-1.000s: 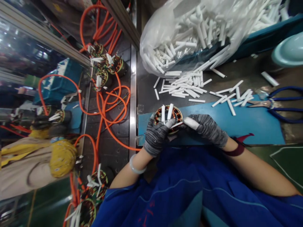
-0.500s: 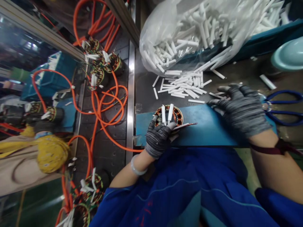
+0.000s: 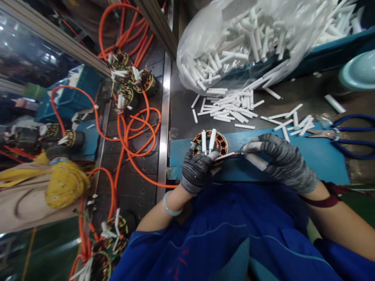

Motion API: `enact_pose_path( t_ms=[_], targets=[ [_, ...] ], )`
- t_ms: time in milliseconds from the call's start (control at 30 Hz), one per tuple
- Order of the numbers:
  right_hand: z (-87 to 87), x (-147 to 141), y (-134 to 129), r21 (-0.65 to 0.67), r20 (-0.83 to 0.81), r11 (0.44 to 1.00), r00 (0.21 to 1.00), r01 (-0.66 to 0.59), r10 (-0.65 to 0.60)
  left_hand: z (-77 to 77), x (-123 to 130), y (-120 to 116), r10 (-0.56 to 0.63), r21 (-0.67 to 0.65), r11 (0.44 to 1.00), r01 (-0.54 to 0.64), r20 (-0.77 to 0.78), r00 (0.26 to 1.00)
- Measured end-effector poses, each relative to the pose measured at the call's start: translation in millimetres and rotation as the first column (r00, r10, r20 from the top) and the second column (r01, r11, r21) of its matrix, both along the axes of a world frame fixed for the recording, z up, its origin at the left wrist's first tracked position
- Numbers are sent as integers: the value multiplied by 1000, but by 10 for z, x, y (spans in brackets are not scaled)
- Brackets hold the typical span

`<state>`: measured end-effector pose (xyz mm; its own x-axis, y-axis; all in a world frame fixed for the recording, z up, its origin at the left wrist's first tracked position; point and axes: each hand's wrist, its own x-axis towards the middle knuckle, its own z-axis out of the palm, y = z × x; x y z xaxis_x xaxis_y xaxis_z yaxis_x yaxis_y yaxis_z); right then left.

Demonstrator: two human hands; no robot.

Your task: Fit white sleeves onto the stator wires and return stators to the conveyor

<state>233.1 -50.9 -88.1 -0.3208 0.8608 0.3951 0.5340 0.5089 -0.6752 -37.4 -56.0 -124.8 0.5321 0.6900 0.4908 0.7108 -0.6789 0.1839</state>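
Observation:
My left hand [image 3: 197, 169], in a grey striped glove, is closed around the near side of a round motor stator [image 3: 224, 145] with copper windings. Two white sleeves [image 3: 212, 139] stand up from the stator, and a wire lead [image 3: 230, 155], partly white with a dark reddish end, points right past my thumb. My right hand [image 3: 279, 162], gloved alike, is closed with its fingertips at the tip of that lead. A white sleeve tube [image 3: 256, 161] lies in its fingers, slanting down; whether it is on the lead I cannot tell.
Loose white tubes [image 3: 231, 107] lie beyond the blue mat [image 3: 181, 156], before a clear plastic bag [image 3: 195, 47] of more tubes. Blue-handled scissors [image 3: 334, 134] rest at the right, below a pale bowl [image 3: 359, 70]. Orange cables [image 3: 129, 136] and wound stators [image 3: 148, 81] are on the left; a co-worker's yellow sleeve [image 3: 66, 183] shows there.
My right hand has moved left and toward me from the loose tubes to the lead's tip, now with a white sleeve tube in its fingers. My left hand stays on the stator.

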Motion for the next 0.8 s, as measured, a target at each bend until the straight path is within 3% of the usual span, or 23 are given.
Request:
enact_pose_path(
  t_ms=[133, 233, 300, 367, 433, 467, 533, 667, 733, 800],
  targets=[
    [-54, -55, 68, -78, 153, 995, 985, -70, 81, -32, -11, -8, 0, -10, 1000, 0, 8, 1000],
    [-82, -86, 134, -222, 116, 971, 987, -87, 115, -33, -17, -17, 3, -53, 999, -7, -59, 998],
    [-87, -94, 203, -402, -5, 900, 983, -169, 182, -17, -16, -21, -3, -78, 997, -6, -119, 993],
    [-97, -103, 268, -569, -134, 781, 967, -256, 218, 1, -13, -22, -7, -72, 997, -4, -154, 988],
    [-124, -116, 294, -644, -224, 701, 951, -308, 212, 12, -11, -20, -4, -53, 999, -4, -155, 988],
    [-142, -123, 285, -651, -252, 689, 947, -319, 200, 14, -12, -18, -7, -46, 999, 0, -145, 989],
    [-173, -132, 226, -618, -268, 728, 950, -297, 159, 14, -13, -11, -22, -38, 999, 18, -117, 993],
    [-162, -111, 102, -408, -125, 906, 990, -114, 68, 7, -15, -2, -36, -38, 999, 33, -99, 994],
    [-129, -100, 107, -386, -80, 915, 992, -120, 96, -3, -14, -2, -29, -49, 999, 24, -109, 994],
    [-108, -110, 152, -483, -116, 848, 975, -220, 187, -17, -11, -6, -25, -35, 999, 22, -104, 994]
  ],
)
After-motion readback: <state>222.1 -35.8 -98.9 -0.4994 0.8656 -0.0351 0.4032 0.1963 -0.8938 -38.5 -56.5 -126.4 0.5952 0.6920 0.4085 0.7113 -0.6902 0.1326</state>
